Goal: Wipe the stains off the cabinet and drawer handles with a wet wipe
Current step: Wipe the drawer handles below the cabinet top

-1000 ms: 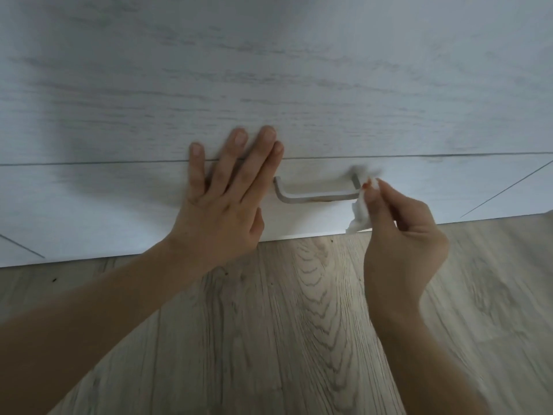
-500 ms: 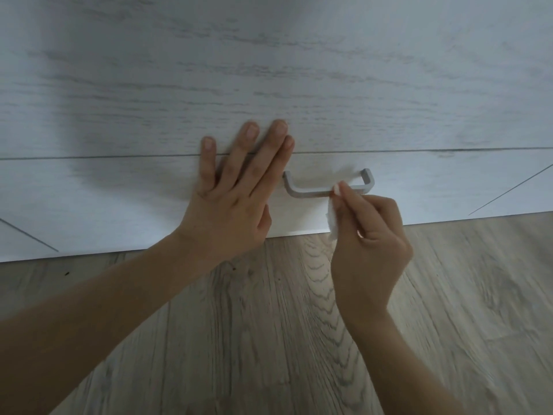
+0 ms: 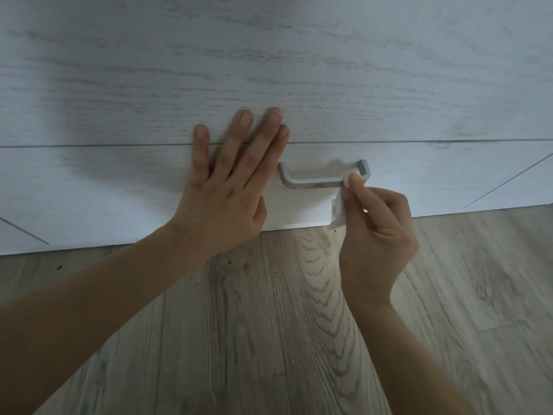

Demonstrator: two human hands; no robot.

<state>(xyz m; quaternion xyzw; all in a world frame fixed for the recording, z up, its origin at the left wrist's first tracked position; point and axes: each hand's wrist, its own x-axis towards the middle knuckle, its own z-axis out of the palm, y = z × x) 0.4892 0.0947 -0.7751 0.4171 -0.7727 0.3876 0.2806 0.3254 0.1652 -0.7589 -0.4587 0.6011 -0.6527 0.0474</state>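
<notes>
Handle: the grey, squared metal bar handle [image 3: 314,184] is sitting low on the whitewashed wood-grain drawer front [image 3: 419,175], close to its bottom edge; a faint reddish smear is showing along the bar's front face.
Wipe: the small crumpled white wet wipe [image 3: 339,211] is touching the bar's right end, just before the corner.
Right hand: the right hand [image 3: 377,232] is pinching the wipe between thumb and fingertip, its other fingers curling in.
Left hand: the left hand [image 3: 230,187] is lying flat with straight fingers on the drawer front, just left of the handle, holding nothing.
Doing it well: the smear is probably calling for firm strokes leftward along the bar, with the wipe wrapping its edges.
Bracing: the flat palm is likely keeping the drawer from shifting.
Floor: grey-brown wood-grain planks [image 3: 269,339] are running below the cabinet's bottom edge.
</notes>
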